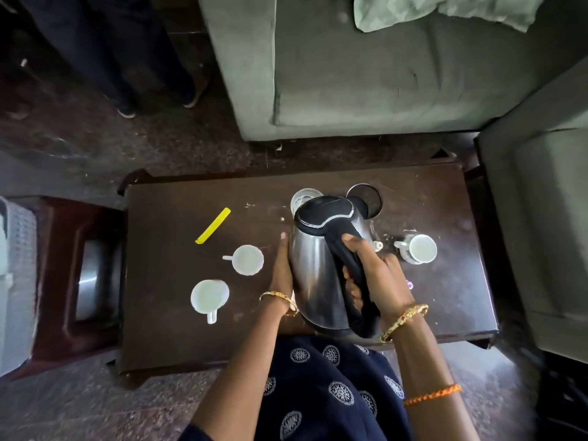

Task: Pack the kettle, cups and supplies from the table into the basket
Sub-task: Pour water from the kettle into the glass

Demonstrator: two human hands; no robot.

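Observation:
A steel kettle [313,275] with a black lid and handle is held above the dark wooden table [178,313]. My right hand [378,275] grips its black handle. My left hand [283,272] lies flat against the kettle's left side. The kettle's round base [369,194] sits on the table behind it, next to a clear glass [300,198]. Two white cups [247,260] [209,297] stand left of the kettle, and a third white cup [421,248] on a saucer stands to its right. A yellow sachet [212,226] lies further left. A pale plastic basket [17,275] shows at the left frame edge.
A reddish stool [86,275] stands between the table and the basket. A grey sofa [350,74] lies beyond the table and another grey seat [541,233] to the right. A person's legs and shoes [127,109] are on the floor at far left.

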